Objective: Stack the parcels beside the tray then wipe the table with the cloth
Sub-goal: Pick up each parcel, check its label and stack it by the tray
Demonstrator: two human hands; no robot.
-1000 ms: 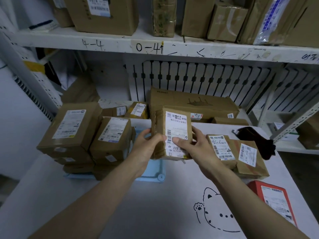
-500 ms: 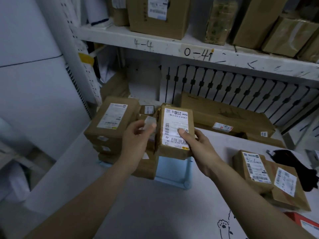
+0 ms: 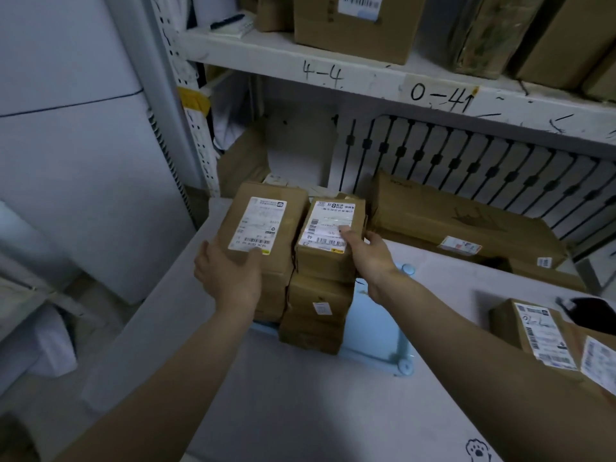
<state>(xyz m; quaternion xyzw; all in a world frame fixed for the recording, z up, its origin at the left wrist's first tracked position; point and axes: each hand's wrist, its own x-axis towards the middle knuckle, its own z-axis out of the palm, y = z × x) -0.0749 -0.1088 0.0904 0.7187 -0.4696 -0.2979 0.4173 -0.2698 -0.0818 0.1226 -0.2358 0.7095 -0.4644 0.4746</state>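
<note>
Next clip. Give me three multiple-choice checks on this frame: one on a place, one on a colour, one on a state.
1. Where does the parcel held by the right hand sit?
A. on the upper shelf
B. on top of the right stack
C. flat on the bare table

2. What colour is the tray?
A. red
B. black
C. light blue

3. What is the left hand doing?
A. holding the left stack's top parcel
B. hanging free
C. pressing the table

Key:
1 B: more boxes are piled directly beneath it.
2 C: its pale blue surface shows beside the stacks.
3 A: its thumb lies on that parcel's top.
</note>
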